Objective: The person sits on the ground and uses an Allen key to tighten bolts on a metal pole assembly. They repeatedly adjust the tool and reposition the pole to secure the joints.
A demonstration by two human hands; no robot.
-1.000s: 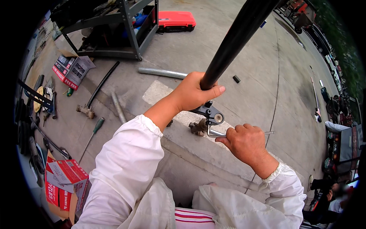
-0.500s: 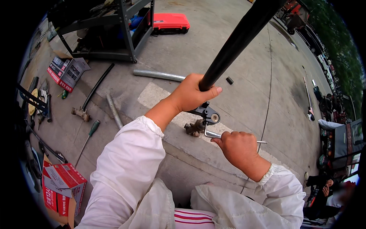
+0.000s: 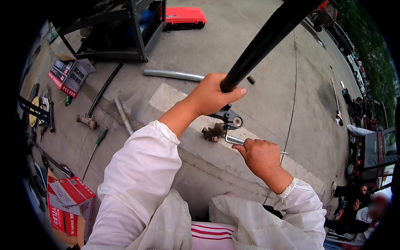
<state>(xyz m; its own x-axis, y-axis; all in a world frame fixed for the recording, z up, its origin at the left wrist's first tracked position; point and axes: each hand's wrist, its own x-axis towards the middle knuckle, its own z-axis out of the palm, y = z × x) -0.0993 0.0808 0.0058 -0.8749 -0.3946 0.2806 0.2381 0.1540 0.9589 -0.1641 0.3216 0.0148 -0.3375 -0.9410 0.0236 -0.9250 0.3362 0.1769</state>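
Note:
My left hand (image 3: 211, 95) is wrapped round a thick black tube (image 3: 266, 43), which slants up and away to the right. Just below that hand is a black metal clamp bracket (image 3: 234, 119) with a round hole and bolts. A rusty brown fitting (image 3: 214, 131) sits under the bracket, close to the concrete. My right hand (image 3: 263, 157) is closed on a shiny L-shaped hex key (image 3: 235, 140). The key's bent end meets the bracket's underside, and its long arm comes out beyond my fist. How the bent end seats is too small to tell.
Steel pipes (image 3: 175, 75) (image 3: 123, 116), a green-handled screwdriver (image 3: 98, 141) and a black rod with a rusty end (image 3: 88, 121) lie on the left. Cardboard boxes (image 3: 75, 204) stand there too. Farther off are a metal shelf (image 3: 139, 37) and a red case (image 3: 185, 17). Another person (image 3: 358, 204) is at lower right.
The bracket and the hex key sit slightly lower and further right in the view. Both hands keep their holds; my left hand shows slightly higher. The surroundings have shifted a little with the view.

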